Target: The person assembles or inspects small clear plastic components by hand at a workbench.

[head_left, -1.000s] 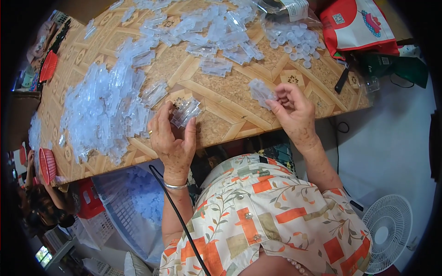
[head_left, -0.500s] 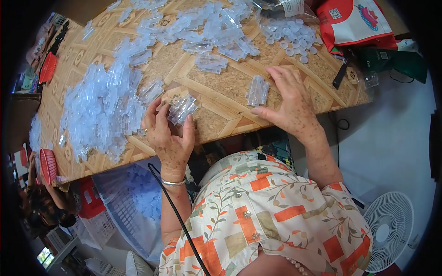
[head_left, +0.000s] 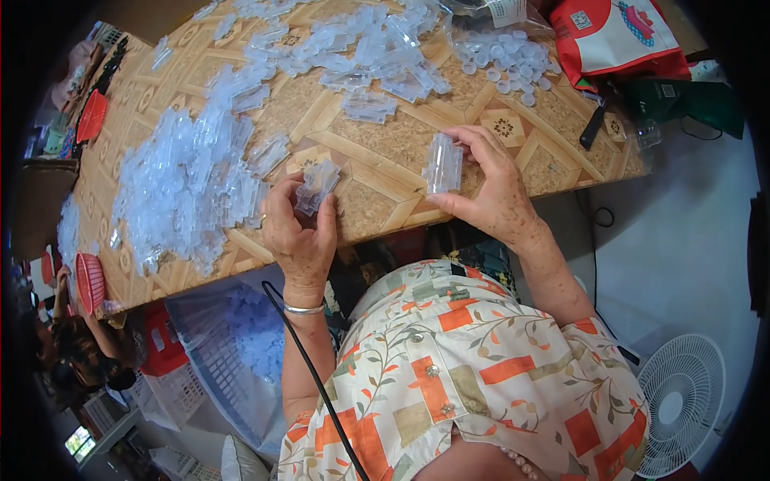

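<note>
My left hand (head_left: 298, 234), a silver bangle at its wrist, pinches a small bunch of clear plastic tubes (head_left: 318, 186) between thumb and fingers above the table. Farther right, my right hand (head_left: 499, 192) grips another bunch of clear plastic tubes (head_left: 444, 166) by its two ends, thumb at the near end and fingers at the far end. Left of my left hand spreads a big heap of the same tubes (head_left: 180, 196). A few tubes (head_left: 269, 155) lie just beyond my left fingers.
More tubes (head_left: 369, 52) cover the far side of the patterned table (head_left: 377, 176). Small round clear caps (head_left: 513, 64) lie at the far right, beside a red and white bag (head_left: 618, 44) and a black-handled tool (head_left: 592, 128). A red basket (head_left: 90, 282) stands at the left; a fan (head_left: 682, 405) is lower right.
My left hand has moved slightly right and closed on its bunch of tubes. My right thumb and fingers have come in onto the other bunch, which is now gripped.
</note>
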A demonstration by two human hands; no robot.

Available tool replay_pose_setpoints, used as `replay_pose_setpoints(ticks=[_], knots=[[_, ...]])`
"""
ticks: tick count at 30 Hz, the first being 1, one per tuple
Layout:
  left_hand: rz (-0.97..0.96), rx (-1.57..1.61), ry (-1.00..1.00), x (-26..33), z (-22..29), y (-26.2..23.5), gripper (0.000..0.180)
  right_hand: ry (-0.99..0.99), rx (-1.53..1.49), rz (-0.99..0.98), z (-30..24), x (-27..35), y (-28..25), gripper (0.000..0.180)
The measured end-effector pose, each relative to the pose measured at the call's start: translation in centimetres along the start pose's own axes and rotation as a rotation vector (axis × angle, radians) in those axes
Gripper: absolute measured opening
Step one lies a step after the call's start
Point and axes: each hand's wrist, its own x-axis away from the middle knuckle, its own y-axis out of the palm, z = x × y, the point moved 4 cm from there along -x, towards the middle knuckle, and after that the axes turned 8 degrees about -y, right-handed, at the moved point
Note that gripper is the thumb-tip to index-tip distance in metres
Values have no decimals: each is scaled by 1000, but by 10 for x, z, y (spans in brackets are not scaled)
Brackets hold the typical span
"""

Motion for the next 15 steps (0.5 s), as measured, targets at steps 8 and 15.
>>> replay_pose_setpoints(ticks=[8, 15], knots=[[-101, 828, -449, 11, 2, 8, 41, -31, -158, -2, -17, 7, 2, 81], [-391, 1233, -679, 12, 58, 27, 46, -110, -281, 62, -21, 13, 1, 89]])
